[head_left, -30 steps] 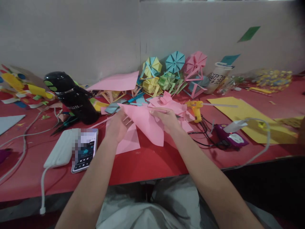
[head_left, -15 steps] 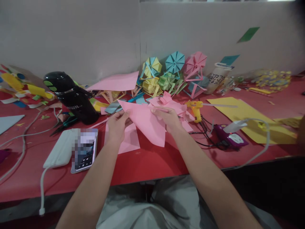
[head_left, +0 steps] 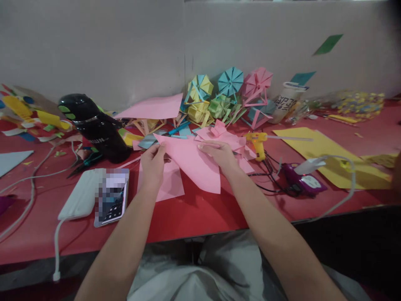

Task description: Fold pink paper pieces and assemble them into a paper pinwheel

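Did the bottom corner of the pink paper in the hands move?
Yes, a little: the held pink paper has its bottom corner farther right now, farther from the flat pink sheet on the table.

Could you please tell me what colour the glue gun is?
The glue gun is yellow, seen in the head view.

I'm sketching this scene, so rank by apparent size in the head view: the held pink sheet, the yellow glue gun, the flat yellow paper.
1. Flat yellow paper, though partly covered
2. Held pink sheet
3. Yellow glue gun, clearly smallest
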A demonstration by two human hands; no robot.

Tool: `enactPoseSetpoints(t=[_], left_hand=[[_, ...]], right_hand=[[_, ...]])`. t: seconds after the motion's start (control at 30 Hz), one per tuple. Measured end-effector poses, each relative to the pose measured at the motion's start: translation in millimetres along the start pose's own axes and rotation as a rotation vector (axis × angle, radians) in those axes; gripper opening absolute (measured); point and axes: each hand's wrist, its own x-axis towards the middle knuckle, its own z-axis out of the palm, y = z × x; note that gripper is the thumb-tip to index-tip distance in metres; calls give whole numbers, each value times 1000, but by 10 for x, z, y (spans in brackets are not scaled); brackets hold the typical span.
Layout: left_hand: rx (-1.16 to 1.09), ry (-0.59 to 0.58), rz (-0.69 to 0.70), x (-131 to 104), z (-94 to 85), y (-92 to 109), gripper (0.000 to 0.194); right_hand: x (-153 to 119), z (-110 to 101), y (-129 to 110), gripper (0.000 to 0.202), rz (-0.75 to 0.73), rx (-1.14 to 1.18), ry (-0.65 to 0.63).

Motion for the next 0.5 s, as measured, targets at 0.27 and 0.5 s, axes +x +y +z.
enactPoseSetpoints(t=[0.27,0.5], left_hand=[[4,35,46,23,-16,-11,23],[-32,63,-6,27,-5,6,20]], right_hand=[[2,0,34,39,40,52,-23],[-6,-6,32,36,38,52,-34]])
